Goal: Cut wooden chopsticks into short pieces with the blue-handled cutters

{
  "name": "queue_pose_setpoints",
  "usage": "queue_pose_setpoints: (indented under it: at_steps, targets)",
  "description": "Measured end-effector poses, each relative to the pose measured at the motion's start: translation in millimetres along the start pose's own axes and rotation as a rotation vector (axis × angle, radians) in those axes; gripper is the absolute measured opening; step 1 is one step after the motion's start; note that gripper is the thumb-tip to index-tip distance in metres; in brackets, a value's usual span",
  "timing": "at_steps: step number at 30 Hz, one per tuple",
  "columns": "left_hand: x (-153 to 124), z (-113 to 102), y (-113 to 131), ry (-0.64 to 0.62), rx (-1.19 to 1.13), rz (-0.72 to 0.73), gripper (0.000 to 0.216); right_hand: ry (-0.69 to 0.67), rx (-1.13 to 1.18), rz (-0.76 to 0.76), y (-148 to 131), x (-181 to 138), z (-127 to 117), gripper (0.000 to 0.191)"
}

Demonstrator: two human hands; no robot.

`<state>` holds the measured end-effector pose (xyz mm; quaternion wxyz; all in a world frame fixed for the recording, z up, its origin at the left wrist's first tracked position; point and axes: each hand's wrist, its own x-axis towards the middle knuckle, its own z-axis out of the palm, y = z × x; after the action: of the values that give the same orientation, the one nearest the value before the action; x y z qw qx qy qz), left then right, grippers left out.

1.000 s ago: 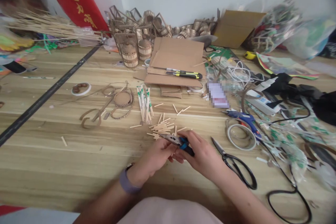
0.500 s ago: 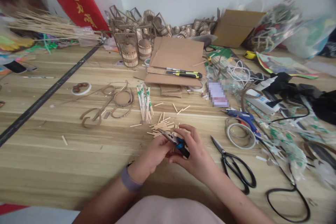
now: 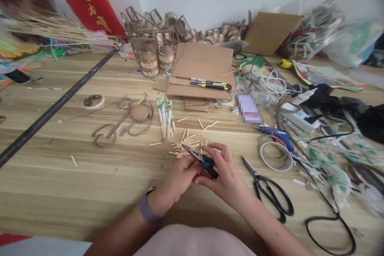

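Note:
Long-nose pliers with blue and black handles are held in my right hand, its fingers around the handles. The jaws point up and left. My left hand is closed right beside the pliers; whatever its fingertips pinch is hidden behind the tool. Just beyond both hands lies a pile of short cut wooden sticks. Farther back is a bundle of paper-wrapped chopsticks. Black-handled scissors rest to the right of my right hand.
Cardboard sheets with utility knives lie behind the sticks. At right are a tape roll, a blue glue gun and tangled wrappers. Small bamboo lanterns stand at the back. Brown strips and rings lie at left.
Both hands and the pliers stay almost in place, with only a very slight shift. The table items look the same.

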<state>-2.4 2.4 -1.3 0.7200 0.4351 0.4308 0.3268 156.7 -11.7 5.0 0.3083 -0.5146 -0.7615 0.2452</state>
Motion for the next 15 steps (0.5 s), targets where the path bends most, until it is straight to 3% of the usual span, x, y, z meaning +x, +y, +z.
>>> queue_pose_setpoints:
  at_steps: [2, 4, 7, 11, 15]
  targets:
    - [-0.6, -2.0, 1.6, -0.033, -0.019, -0.040, 0.044, -0.058, 0.064, 0.075, -1.7, -1.1, -16.1, 0.047]
    - [-1.0, -3.4, 2.3, -0.039, -0.018, -0.074, 0.050, -0.175, 0.120, 0.253, -2.5, -3.2, -36.0, 0.031]
    - [-1.9, -3.6, 2.2, -0.036, -0.001, -0.067, 0.049, -0.334, 0.223, 0.482, -1.5, -8.4, -62.7, 0.038]
    - [-3.8, -2.0, 2.1, -0.068, 0.027, -0.044, 0.049, -0.521, 0.349, 0.570, 1.3, -16.1, -77.1, 0.043]
    - [-4.8, -1.9, 2.7, -0.090, 0.030, -0.048, 0.053, -0.576, 0.428, 0.623, 2.7, -18.2, -73.4, 0.042]
